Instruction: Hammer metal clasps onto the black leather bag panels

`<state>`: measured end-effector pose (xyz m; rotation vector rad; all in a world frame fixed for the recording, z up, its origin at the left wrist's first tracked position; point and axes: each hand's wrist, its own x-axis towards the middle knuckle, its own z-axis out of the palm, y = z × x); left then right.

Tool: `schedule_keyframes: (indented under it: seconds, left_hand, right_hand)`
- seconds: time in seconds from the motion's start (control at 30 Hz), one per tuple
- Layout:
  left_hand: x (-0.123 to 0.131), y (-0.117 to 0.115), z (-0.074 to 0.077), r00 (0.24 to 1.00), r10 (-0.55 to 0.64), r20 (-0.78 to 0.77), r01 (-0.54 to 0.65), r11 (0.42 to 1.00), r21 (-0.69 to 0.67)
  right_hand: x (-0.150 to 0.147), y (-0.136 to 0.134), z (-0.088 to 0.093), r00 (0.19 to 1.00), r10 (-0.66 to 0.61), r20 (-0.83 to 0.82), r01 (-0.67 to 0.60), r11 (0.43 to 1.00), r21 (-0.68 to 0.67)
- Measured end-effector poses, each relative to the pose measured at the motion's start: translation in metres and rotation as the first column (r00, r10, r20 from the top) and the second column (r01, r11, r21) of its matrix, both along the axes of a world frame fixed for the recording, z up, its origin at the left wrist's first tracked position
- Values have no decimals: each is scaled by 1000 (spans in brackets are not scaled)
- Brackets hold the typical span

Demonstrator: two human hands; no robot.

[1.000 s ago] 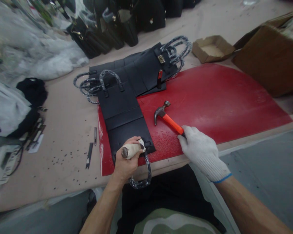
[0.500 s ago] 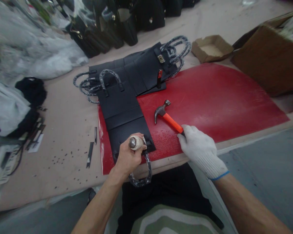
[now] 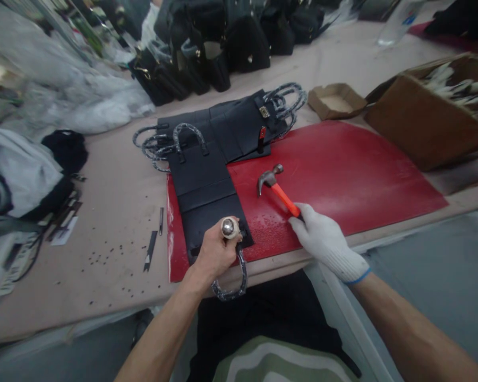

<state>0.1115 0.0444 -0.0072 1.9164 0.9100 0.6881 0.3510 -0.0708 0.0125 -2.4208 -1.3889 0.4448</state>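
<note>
My bare left hand (image 3: 219, 249) is closed around an upright punch (image 3: 230, 228) with a shiny rounded metal top and a pale wrapped body. Its lower end is hidden by my fingers, over the near end of a black leather bag panel (image 3: 207, 180). A plastic-wrapped handle (image 3: 233, 293) loops off that panel past the table edge. In a white glove, my right hand (image 3: 322, 239) grips a claw hammer (image 3: 281, 193) by its orange handle. The hammer head sits over the red mat (image 3: 342, 175), to the right of the panel.
More black panels with wrapped handles (image 3: 239, 122) lie behind, a red-and-black tool (image 3: 262, 139) on them. Black bags (image 3: 239, 42) stand at the back. A small carton (image 3: 336, 101) and a larger box (image 3: 426, 116) are at right. A dark strip (image 3: 150, 250) and metal rod (image 3: 161, 221) lie left.
The view has tilted up a little. The punch stands more upright, its round top turned towards me. Both hands keep their holds, and the hammer stays close to the mat.
</note>
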Motion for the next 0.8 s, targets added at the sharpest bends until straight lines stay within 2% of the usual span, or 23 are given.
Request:
schedule_keyframes:
  seconds: [0.07,0.17,0.23,0.27,0.3,0.37,0.43,0.5,0.57,0.63,0.73,0.8]
  left_hand:
    - [2,2,0,1000,-14,-15,14,1000,7]
    - [5,3,-1,999,-20,-35,20,1000,14]
    - [6,4,-1,999,-21,-37,22,1000,23]
    - [6,4,-1,999,-20,-32,21,999,26]
    - [6,4,-1,999,-20,-24,21,999,24]
    - [7,3,0,1000,-21,-10,21,1000,13]
    - [7,3,1,1000,-19,-8,19,1000,7]
    - [8,3,3,1000,-24,-13,24,1000,9]
    - [8,4,4,1000,-29,-6,29,1000,10]
    - [8,4,4,999,-34,9,34,999,7]
    - [7,4,5,999,-35,11,35,999,11]
    - [7,4,5,999,-32,5,32,999,19]
  right_hand:
    - [1,-2,12,959,-4,-285,43,990,132]
    - [-5,-9,51,734,48,-677,161,956,243]
    - [-13,-15,81,611,132,-781,178,938,298]
    - [-17,-19,95,594,174,-785,152,935,322]
    - [-20,-22,105,609,206,-766,111,934,339]
    - [-27,-27,117,716,235,-658,18,935,353]
    - [-32,-31,116,865,231,-446,-67,933,354]
    - [-34,-32,114,946,240,-217,-165,935,315]
    - [-36,-33,118,956,281,-90,-251,934,253]
    - [-38,-35,132,953,299,-50,-276,924,266]
    - [-45,-39,150,972,226,-65,-173,875,453]
    - [-48,-41,148,974,217,-71,-145,829,540]
